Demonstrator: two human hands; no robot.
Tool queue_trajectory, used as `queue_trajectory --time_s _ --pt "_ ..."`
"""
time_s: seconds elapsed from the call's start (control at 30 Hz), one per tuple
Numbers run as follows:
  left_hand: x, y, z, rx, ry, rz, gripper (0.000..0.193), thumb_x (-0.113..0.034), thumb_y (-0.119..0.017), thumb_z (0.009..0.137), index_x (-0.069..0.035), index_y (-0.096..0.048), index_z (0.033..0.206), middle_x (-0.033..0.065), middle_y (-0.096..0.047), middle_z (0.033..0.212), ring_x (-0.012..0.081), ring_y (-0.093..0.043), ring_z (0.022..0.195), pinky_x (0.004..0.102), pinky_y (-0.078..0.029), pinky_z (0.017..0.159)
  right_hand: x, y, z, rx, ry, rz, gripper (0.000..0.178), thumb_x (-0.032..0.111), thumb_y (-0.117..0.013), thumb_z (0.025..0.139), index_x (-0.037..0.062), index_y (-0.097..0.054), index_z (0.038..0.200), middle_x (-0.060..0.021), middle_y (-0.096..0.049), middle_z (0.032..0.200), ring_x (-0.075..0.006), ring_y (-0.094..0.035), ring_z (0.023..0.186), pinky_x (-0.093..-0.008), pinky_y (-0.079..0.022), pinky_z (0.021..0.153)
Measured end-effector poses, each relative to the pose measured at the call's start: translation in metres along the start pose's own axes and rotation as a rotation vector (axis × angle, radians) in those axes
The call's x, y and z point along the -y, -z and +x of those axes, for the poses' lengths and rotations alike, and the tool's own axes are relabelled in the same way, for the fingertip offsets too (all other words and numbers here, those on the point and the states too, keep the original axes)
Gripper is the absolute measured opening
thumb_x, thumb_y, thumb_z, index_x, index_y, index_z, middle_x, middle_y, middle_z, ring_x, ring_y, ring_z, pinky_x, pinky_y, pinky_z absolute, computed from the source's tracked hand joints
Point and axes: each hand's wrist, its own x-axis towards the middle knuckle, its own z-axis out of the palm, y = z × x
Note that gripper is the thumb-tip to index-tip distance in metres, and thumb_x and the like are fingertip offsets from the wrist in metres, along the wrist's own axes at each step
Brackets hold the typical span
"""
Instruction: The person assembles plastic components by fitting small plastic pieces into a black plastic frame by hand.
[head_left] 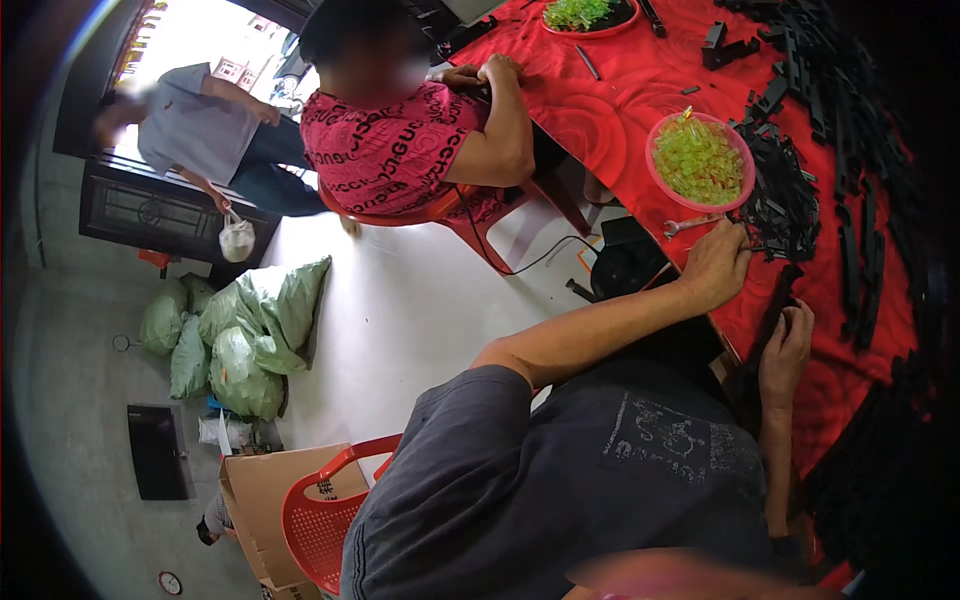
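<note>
My left hand (pixel 716 266) rests over the red-covered table, its fingers bent and pressed together at the edge of a pile of thin black strips (pixel 785 195). Whatever those fingertips may hold is too small to make out. A metal spanner (pixel 695 223) lies just beyond that hand. My right hand (pixel 786 352) is closed around a long black plastic piece (pixel 774 305), which tilts up from the table's near edge. Past the spanner stands a pink bowl (pixel 652 160) filled with small yellow-green translucent pieces (pixel 700 165).
Long black bars (pixel 850 240) cover the table's right side. A second bowl (pixel 600 33) sits at the far end, by a seated person (pixel 400 150) in a pink shirt. Another person (pixel 205 125) walks near the doorway. Green sacks (pixel 250 340) and a red chair (pixel 315 525) are to the left.
</note>
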Motion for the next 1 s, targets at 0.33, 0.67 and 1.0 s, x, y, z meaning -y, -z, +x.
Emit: queue_trajectory --time_s 0.33,0.67,1.0 --pt "0.003 -0.014 -0.001 -0.013 -0.253 0.319 0.031 -0.007 -0.074 0.075 -0.001 -0.061 0.103 0.0223 -0.056 0.108 0.0426 -0.052 0.106 0.0528 -0.046 0.088 0.012 0.015 -0.005 0.109 0.085 -0.169 0.023 0.002 -0.061 0.092 -0.0008 -0.062 0.115 -0.0214 -0.057 0.130 -0.0419 -0.056 0.120 -0.0464 -0.047 0.101" --pt "-0.046 0.006 -0.052 0.371 0.088 -0.178 0.052 -0.014 -0.077 0.086 0.003 -0.053 0.129 0.0175 -0.067 0.104 0.0265 -0.070 0.088 0.0364 -0.056 0.075 0.027 -0.005 -0.006 -0.108 -0.272 0.490 0.036 0.003 -0.056 0.099 -0.0014 -0.051 0.134 -0.0203 -0.064 0.123 -0.0280 -0.068 0.111 -0.0371 -0.053 0.094" --pt "-0.050 -0.005 -0.043 0.394 0.196 -0.179 0.047 -0.002 -0.066 0.083 0.009 -0.050 0.125 0.0198 -0.069 0.087 0.0300 -0.071 0.070 0.0385 -0.057 0.066 0.020 -0.008 -0.014 -0.093 -0.404 0.718 0.036 0.002 -0.053 0.102 -0.0030 -0.050 0.137 -0.0178 -0.065 0.125 -0.0231 -0.065 0.116 -0.0333 -0.051 0.101"
